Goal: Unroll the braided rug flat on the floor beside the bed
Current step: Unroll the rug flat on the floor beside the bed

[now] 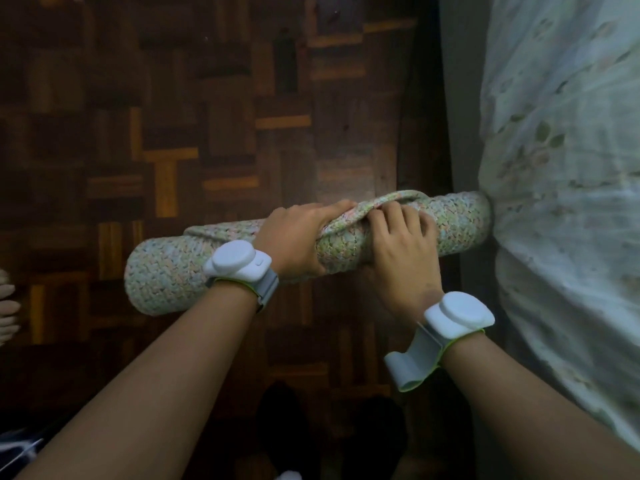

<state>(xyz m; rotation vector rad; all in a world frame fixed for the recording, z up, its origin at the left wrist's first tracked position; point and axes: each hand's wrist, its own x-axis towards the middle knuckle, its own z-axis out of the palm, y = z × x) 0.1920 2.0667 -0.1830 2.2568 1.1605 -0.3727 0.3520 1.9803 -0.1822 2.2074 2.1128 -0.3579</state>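
We are holding the braided rug (166, 271) as a rolled cylinder lying across the parquet floor (173, 116), its long axis running left to right. Its right end is touching the bed (561, 168), pressing into the pale floral cover at the bed's side edge. Its left end is resting on open floor.

The left hand (298, 237) is closing over the top of the roll at its middle, fingers curling over the loose outer edge of the rug. The right hand (401, 251) is lying just beside it, fingers bent and gripping the same raised flap.

Bare floor is lying on the far side of the roll and to the left. At the left frame edge, toes (7, 306) are showing.
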